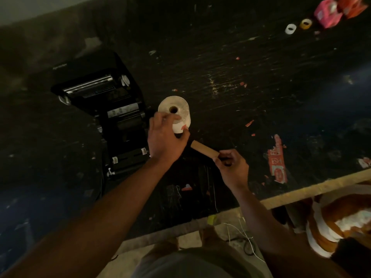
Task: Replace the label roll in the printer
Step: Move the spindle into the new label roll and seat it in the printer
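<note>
- Left hand: fingers curled over the near side of the white cylindrical label roll, gripping it from above. The roll stands on end on the table, its hollow core facing up. This grip steadies the roll and leaves the core opening unobstructed.
- Right hand: closed around one end of the brown cardboard core tube. The free end of the tube points toward 10 o'clock, at the base of the label roll and the left hand. Judgement: this is either the spent core just removed or a spindle about to go into the new roll; the view does not settle which.
- Label roll position: at 1 o'clock from the left hand, just beside the right edge of the printer and outside it. It is not yet loaded.
- Black label printer with open cover: at 9 to 10 o'clock from the left hand. Rollers and metal bars are exposed; the media bay appears empty, though the dim light limits detail. The open cover keeps the bay ready for loading.
- Worn black table top: littered with red and white paper scraps, with a red printed strip at 3 o'clock from the right hand.
- Far corner at 1 o'clock: a small white tape roll, a small yellow tape roll and pink packaging, well apart from the work area.
</note>
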{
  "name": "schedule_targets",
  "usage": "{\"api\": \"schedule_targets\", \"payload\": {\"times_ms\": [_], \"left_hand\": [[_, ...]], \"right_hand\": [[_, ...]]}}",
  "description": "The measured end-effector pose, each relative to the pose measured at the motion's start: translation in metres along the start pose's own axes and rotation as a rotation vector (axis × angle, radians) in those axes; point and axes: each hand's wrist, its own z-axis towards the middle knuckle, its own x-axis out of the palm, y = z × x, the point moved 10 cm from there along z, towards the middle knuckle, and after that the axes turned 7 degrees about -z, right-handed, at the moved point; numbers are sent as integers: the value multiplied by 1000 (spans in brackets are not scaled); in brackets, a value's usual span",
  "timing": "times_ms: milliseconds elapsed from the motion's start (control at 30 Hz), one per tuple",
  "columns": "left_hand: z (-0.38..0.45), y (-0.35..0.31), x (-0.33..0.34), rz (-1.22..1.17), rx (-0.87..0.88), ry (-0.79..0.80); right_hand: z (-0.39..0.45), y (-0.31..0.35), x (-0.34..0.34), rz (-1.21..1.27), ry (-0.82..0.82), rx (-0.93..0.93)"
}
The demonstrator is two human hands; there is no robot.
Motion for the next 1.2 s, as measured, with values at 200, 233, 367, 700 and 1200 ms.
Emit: {"api": "schedule_targets", "payload": {"times_ms": [200,233,367,700,1200], "left_hand": [[55,22,21,247,-118,289],[59,25,28,255,-126,339],[69,31,38,185,-132,368],[37,55,-4,-601,-572,226],[-59,31,-66,-1012,-671,-10]], "right_hand": [[2,12,11,-184,44,-22],[2,13,12,-195,44,-32],[0,15,12,-201,42,-55],[-14,117,-41,-77,-89,-365],[-84,239,-38,-260,-156,-865]]}}
